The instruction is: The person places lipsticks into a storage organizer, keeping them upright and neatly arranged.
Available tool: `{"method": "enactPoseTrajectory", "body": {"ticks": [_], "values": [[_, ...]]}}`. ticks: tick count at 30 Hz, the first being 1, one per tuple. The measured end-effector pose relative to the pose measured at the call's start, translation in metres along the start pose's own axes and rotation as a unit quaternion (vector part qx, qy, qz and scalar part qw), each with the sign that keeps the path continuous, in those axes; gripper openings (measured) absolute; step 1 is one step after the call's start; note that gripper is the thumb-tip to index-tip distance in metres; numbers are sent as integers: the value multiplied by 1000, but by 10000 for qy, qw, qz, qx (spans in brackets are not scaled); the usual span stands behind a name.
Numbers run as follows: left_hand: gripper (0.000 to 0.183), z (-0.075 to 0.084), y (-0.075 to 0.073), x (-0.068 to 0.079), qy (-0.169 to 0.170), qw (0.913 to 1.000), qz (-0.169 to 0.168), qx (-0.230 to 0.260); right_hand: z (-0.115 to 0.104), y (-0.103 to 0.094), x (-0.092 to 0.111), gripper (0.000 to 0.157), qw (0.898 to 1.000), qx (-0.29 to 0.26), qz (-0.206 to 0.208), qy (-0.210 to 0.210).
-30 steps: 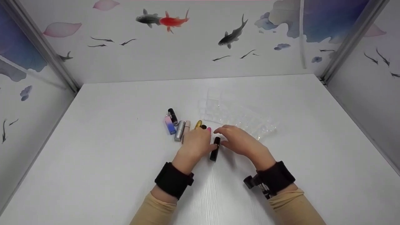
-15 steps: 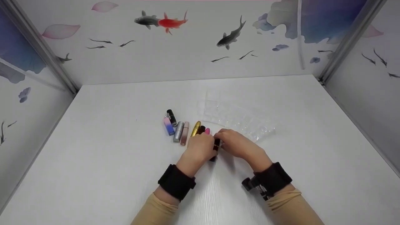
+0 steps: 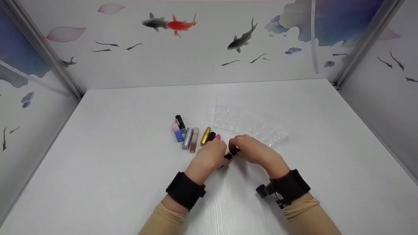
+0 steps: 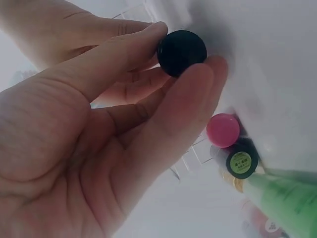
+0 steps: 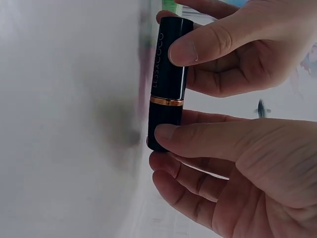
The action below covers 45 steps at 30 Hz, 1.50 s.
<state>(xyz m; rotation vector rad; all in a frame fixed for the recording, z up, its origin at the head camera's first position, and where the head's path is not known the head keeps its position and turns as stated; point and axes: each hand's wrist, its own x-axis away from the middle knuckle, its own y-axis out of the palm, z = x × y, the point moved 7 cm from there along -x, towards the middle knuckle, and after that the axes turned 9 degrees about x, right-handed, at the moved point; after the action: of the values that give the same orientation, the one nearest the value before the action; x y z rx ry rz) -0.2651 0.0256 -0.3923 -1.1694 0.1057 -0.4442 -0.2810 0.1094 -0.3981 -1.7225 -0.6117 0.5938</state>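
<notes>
A black lipstick [image 3: 231, 154] with a gold ring round its middle is held by both hands, tilted in the head view. My left hand [image 3: 209, 155] pinches one end between thumb and fingers. In the right wrist view, that end of the lipstick [image 5: 168, 74] carries pale lettering. The opposite end is gripped by my right hand [image 3: 253, 150], its thumb [image 5: 198, 139] lying along the side below the ring. From the left wrist view only the round black end face shows. The lipstick looks lifted off the white table.
Several cosmetic tubes lie left of the hands: a gold one [image 3: 205, 136], a silver one [image 3: 187, 138], a pinkish one [image 3: 194, 140], a pink-and-blue one [image 3: 177, 132] and a black one [image 3: 180, 123]. A green tube [image 4: 287, 198] lies partly hidden. Behind stands a clear compartmented organizer [image 3: 241, 120].
The right hand has closed in and taken hold of the black lipstick's far end. The lipstick has gone from lying nearly straight to being held tilted to the right between both hands.
</notes>
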Motion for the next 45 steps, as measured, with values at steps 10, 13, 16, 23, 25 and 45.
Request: {"method": "enactPoseTrajectory", "body": {"ticks": [10,13,16,23,25,45], "values": [[26,5,-24,1,548,9926,892,621,19,-25,10,12,9958,-802,360,239],[24,8,-28,1,736,9882,1142,707,26,-34,13,14,9926,-1038,542,326],[22,10,-32,1,872,9836,1378,772,29,-42,17,16,9893,-1226,658,428],[19,16,-40,3,1115,9708,2022,651,32,-59,25,20,9840,-1443,839,626],[20,18,-41,4,1196,9660,2219,572,32,-62,26,20,9824,-1501,917,630],[39,46,-41,10,2211,9315,2778,789,36,-93,44,24,9659,-1901,1673,537]]}}
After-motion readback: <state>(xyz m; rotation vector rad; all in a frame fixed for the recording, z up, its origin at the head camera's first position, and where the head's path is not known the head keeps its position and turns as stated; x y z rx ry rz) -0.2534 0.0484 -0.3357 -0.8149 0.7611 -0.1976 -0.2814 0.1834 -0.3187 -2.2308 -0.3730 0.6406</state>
